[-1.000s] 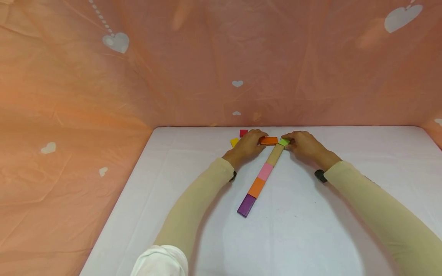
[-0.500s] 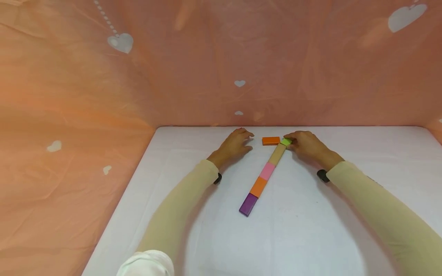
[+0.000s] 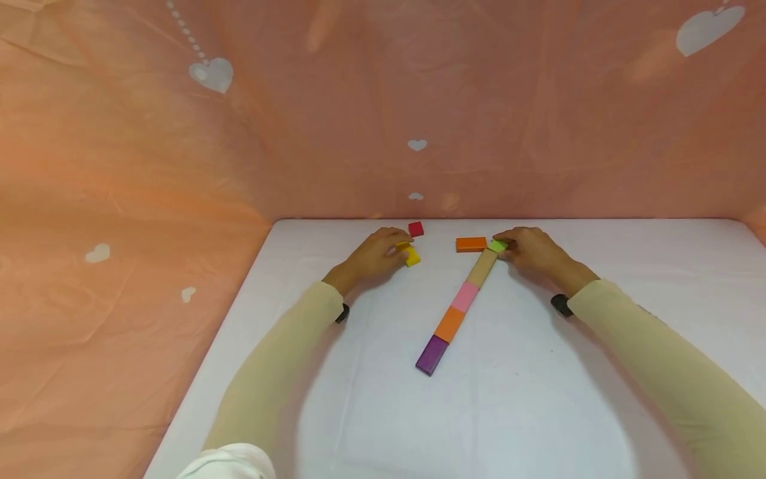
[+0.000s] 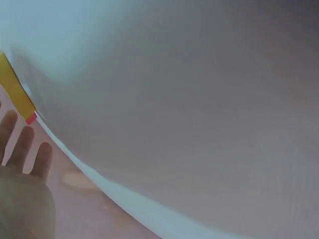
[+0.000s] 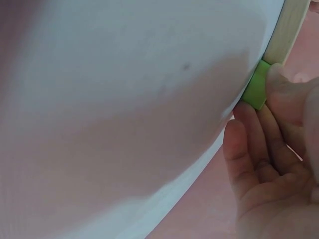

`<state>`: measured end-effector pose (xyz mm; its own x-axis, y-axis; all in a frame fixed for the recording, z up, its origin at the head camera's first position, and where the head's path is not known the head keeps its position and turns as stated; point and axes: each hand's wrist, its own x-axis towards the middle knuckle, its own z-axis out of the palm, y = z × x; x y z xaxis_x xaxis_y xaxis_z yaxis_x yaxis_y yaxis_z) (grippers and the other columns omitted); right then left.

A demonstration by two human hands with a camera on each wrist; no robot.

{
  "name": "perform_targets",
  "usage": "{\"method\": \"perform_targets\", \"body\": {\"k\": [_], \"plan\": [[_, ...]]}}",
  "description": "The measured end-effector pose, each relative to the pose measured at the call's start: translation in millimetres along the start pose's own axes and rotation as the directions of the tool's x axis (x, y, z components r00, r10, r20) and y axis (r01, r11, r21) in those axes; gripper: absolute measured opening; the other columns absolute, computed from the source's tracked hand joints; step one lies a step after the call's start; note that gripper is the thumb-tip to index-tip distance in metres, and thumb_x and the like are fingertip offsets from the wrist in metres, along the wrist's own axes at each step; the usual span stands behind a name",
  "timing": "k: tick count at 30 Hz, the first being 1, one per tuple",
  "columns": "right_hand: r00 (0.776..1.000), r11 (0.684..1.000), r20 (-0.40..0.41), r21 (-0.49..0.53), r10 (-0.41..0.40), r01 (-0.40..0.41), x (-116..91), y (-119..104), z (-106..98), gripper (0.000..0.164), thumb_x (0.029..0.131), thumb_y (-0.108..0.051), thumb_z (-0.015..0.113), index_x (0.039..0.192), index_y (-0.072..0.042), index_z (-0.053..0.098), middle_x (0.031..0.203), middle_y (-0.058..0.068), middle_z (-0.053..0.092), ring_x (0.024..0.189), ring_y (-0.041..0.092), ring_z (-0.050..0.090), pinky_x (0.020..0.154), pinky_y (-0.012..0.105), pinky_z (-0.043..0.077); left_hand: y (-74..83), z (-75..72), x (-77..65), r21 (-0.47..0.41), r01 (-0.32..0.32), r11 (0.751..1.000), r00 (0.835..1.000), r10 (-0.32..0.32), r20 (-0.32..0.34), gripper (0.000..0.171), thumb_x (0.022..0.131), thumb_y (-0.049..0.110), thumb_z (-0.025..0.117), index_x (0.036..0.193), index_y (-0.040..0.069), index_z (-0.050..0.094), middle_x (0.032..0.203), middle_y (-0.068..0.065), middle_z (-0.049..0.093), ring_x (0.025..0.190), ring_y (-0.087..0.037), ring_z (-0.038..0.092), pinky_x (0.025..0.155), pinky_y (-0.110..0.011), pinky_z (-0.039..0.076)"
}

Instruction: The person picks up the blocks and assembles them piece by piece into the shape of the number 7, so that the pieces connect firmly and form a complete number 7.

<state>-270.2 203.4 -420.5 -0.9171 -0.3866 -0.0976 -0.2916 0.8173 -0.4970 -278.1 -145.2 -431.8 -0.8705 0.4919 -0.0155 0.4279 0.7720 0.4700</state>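
Note:
In the head view, my left hand [image 3: 376, 256] is at a yellow block [image 3: 412, 256], its thumb and forefinger on either side of it. The left wrist view shows several straight fingers [image 4: 22, 144] below that yellow block [image 4: 15, 87]. My right hand [image 3: 529, 253] pinches a small light-green block [image 3: 497, 246] between thumb and fingers, seen closely as a green block [image 5: 257, 85] in the right wrist view. This block sits at the far end of a slanting row: natural-wood [image 3: 483, 267], pink [image 3: 465, 296], orange [image 3: 450, 324] and purple [image 3: 432, 355] blocks.
Another orange block [image 3: 471, 245] lies crosswise just left of the green one. A red block [image 3: 415, 229] lies near the back edge of the white-covered table [image 3: 538, 399]. An orange cloth with hearts [image 3: 335, 133] rises behind and at the left.
My left hand has let go of the crosswise orange block and moved left to the yellow block. The red block shows again beside it. My right hand has stayed at the green block.

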Motion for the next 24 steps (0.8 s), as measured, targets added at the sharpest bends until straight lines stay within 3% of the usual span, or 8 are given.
{"method": "perform_targets", "body": {"k": [7,13,24], "plan": [[1.0,1.0,-0.001,-0.003,0.002,-0.002,-0.1,0.9,0.6,0.046,0.094,-0.011,0.067,0.138,0.001,0.056,0.126,0.022,0.063,0.11,0.034,0.06,0.102,0.054,0.048,-3.6,0.9,-4.0,0.042,-0.027,0.999,0.999,0.027,0.021,0.045,0.102,0.016,0.048,0.146,0.022,0.051,0.154,0.002,0.045,0.146,-0.021,0.037,0.123,-0.041,0.028],[1.0,1.0,0.0,-0.002,0.007,-0.007,-1.0,-0.3,-0.1,0.046,0.095,-0.01,0.066,0.139,0.001,0.055,0.126,0.022,0.062,0.11,0.034,0.059,0.103,0.054,0.048,-7.1,6.1,-3.4,0.072,-0.063,0.995,0.998,0.064,-0.014,0.039,0.104,0.018,0.051,0.143,0.018,0.055,0.151,0.001,0.048,0.143,-0.021,0.04,0.122,-0.04,0.031],[1.0,1.0,-0.012,-0.008,-0.005,0.005,-1.0,0.4,0.4,0.045,0.094,-0.009,0.067,0.137,0.001,0.056,0.123,0.022,0.064,0.107,0.033,0.06,0.101,0.053,0.05,-9.3,9.1,-4.6,0.065,-0.057,0.996,0.997,0.06,-0.044,0.037,0.101,0.018,0.059,0.138,0.014,0.06,0.138,-0.002,0.054,0.129,-0.021,0.049,0.115,-0.037,0.04]]}}
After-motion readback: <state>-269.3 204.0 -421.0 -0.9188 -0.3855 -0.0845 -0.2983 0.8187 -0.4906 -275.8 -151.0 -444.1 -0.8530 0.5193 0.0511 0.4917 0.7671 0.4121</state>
